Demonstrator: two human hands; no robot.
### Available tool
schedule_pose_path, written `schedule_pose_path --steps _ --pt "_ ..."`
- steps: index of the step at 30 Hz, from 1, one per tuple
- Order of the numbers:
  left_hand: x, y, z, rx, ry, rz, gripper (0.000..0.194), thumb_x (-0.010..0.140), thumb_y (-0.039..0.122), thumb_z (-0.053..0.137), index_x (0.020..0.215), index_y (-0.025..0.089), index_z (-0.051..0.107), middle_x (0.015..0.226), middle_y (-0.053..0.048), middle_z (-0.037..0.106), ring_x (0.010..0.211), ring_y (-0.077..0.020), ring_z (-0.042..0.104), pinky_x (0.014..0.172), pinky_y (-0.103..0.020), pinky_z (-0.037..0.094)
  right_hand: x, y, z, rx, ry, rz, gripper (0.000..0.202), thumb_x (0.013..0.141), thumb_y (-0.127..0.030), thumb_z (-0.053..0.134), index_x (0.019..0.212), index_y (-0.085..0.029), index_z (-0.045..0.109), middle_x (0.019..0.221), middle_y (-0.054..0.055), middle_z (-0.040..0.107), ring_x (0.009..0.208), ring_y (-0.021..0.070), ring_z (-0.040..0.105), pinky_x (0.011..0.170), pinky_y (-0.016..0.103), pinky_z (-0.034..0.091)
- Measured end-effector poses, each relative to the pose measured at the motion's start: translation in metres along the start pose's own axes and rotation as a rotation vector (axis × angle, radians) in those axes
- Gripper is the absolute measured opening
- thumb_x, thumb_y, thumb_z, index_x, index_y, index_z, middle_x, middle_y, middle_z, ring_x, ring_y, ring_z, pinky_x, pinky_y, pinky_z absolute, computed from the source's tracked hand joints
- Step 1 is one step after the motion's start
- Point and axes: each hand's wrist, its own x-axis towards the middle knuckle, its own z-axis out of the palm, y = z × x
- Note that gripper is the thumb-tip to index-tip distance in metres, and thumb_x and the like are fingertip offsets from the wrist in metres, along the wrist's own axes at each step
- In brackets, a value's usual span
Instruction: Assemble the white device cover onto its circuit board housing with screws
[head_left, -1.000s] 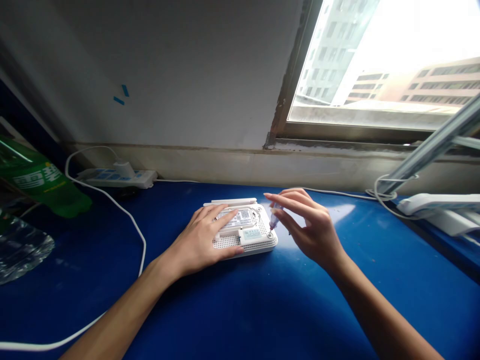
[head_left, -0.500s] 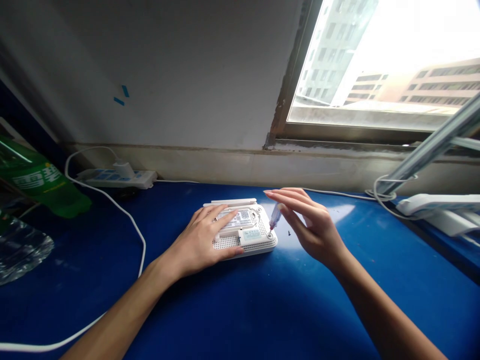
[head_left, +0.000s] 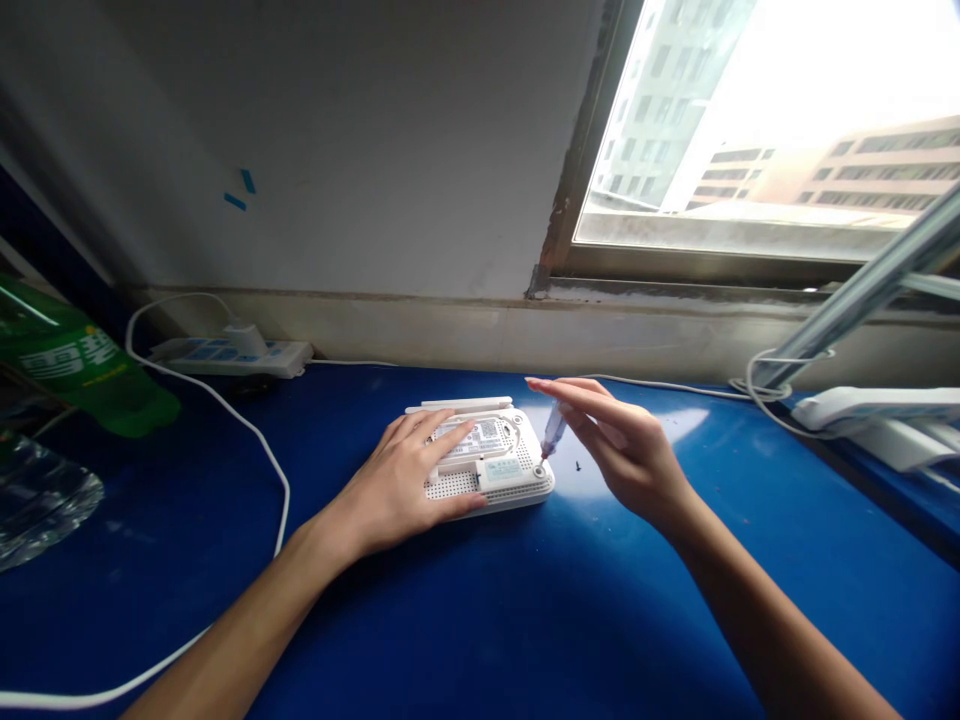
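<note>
White router (head_left: 495, 472) is lying underside-up just below frame center on the blue table (head_left: 480, 610), label facing up, antenna (head_left: 480, 404) running along its far edge. Left hand (head_left: 405, 475) is bracing its left half from above — fingers spread, palm down, nothing wrapped in the grip. Right hand (head_left: 626, 440) is pinching the upper end of a translucent purple screwdriver (head_left: 553, 432) between thumb and fingers, index finger sticking out straight. Shaft is leaning, tip pointing down-left at the round recess (head_left: 538, 470) in the router's lower-right corner; can't tell if it's seating. Small black screw (head_left: 578, 467) is lying on the table just right of the router. Handling, my read: housing is looking like light, stiff plastic, likely sliding on that glossy top without a braced hand. Best hold is the solid side edges, keeping off the antenna, which is probably the weak part. Driver handle is looking slim and smooth, maybe slippery — thumb and fingers are better gripping its thick body. Green soda bottle (head_left: 82, 360) and power strip (head_left: 289, 362) are sitting well apart at the left of the frame.
</note>
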Motion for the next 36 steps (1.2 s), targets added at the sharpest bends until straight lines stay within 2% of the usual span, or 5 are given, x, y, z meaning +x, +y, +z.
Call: schedule_pose_path --steps 8,14,21,28,36 --pt "-0.0011 0.0014 -0.0013 -0.009 -0.004 -0.01 0.089 0.086 0.08 0.06 0.16 0.031 0.044 0.166 -0.01 0.039 0.152 -0.0403 0.032 0.123 -0.062 0.03 0.0012 -0.0007 -0.0017 -0.084 0.126 -0.06 0.02 0.09 -0.015 0.078 0.108 -0.024 0.08 0.092 0.005 0.073 0.08 0.0194 0.067 0.07 0.035 0.055" --pt "-0.0006 -0.0012 0.0014 -0.008 0.024 0.017 0.089 0.086 0.082 0.057 0.159 0.031 0.044 0.165 -0.01 0.041 0.151 -0.04 0.034 0.123 -0.062 0.03 0.0022 -0.0026 -0.0058 -0.107 -0.034 -0.07 0.039 0.103 -0.01 0.055 0.136 -0.025 0.068 0.124 0.008 0.073 0.114 0.023 0.066 0.095 0.041 0.054" --pt "-0.0008 0.0008 -0.0008 -0.011 -0.006 -0.013 0.09 0.086 0.08 0.06 0.16 0.031 0.044 0.166 -0.011 0.039 0.151 -0.041 0.033 0.123 -0.063 0.03 0.0011 -0.0023 -0.005 -0.185 0.109 -0.114 0.017 0.089 -0.017 0.08 0.105 -0.021 0.079 0.089 0.005 0.072 0.077 0.0192 0.064 0.068 0.035 0.054" --pt "-0.0009 -0.0009 0.0012 -0.02 0.008 -0.01 0.091 0.085 0.082 0.058 0.16 0.032 0.043 0.166 -0.011 0.038 0.152 -0.0411 0.032 0.123 -0.064 0.029 0.0021 -0.0057 -0.0012 -0.13 -0.048 -0.088 0.042 0.103 -0.008 0.053 0.142 -0.023 0.063 0.121 0.009 0.073 0.111 0.0219 0.065 0.093 0.04 0.055" --pt "-0.0009 0.0035 -0.0022 -0.035 0.006 -0.015 0.089 0.086 0.079 0.061 0.158 0.03 0.047 0.165 -0.011 0.041 0.151 -0.0427 0.033 0.122 -0.064 0.03 0.0013 -0.0069 0.0001 -0.252 0.065 -0.137 0.018 0.09 -0.02 0.08 0.108 -0.02 0.079 0.086 0.007 0.068 0.077 0.0202 0.06 0.066 0.035 0.053"
